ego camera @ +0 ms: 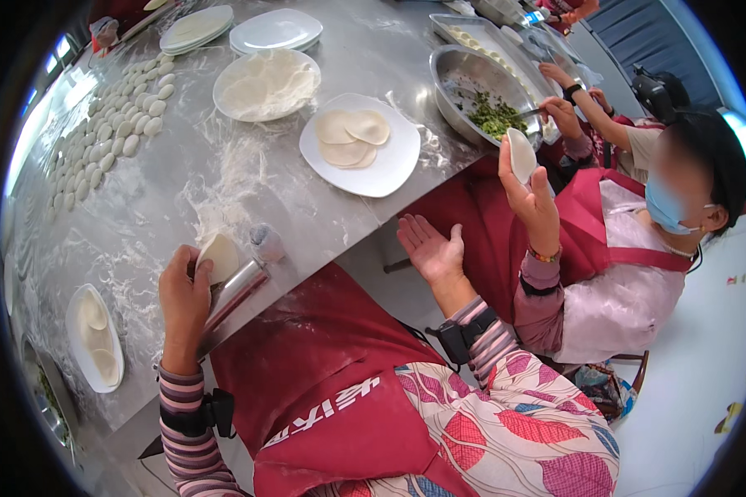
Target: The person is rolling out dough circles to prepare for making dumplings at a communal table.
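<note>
My left hand (182, 301) pinches a round dough wrapper (221, 256) between thumb and fingers, above the floured steel table near its front edge. Right beside that hand lies a shiny metal cylinder (239, 292), probably a rolling pin, partly hidden by the hand. A small grey rounded thing (266, 241) sits just past its far end; I cannot tell what it is. My right hand (434, 248) is palm up off the table's edge, fingers spread and holding nothing. Ahead, a white plate (404, 171) bears several overlapping wrappers (342, 140).
Many dough pieces (109, 133) lie at the far left. More white plates (277, 28) stand behind, one floured (224, 105); a narrow-looking plate (78, 348) is at left. Right, a co-worker's hand (531, 205) holds a wrapper (522, 155) near a steel bowl (442, 81) of green filling (494, 115).
</note>
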The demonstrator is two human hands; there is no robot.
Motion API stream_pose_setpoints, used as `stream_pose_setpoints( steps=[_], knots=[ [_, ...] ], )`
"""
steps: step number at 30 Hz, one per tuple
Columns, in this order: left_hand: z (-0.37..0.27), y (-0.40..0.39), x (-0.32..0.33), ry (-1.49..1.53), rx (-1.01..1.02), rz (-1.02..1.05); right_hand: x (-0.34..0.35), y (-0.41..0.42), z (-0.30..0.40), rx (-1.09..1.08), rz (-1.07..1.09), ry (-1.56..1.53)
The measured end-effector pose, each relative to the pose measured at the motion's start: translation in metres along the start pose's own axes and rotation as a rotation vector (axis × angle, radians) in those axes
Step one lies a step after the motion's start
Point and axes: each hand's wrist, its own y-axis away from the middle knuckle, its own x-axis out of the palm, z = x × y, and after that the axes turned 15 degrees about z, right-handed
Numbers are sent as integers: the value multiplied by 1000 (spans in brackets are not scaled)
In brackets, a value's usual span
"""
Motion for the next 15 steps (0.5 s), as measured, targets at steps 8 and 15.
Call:
stream_pose_setpoints(
  steps=[8,15],
  knots=[
    [-5,2,0,-27,13,-16,23,33,2,-2,209,1],
    [-3,3,1,-26,14,-8,32,39,4,22,317,35]
  ],
)
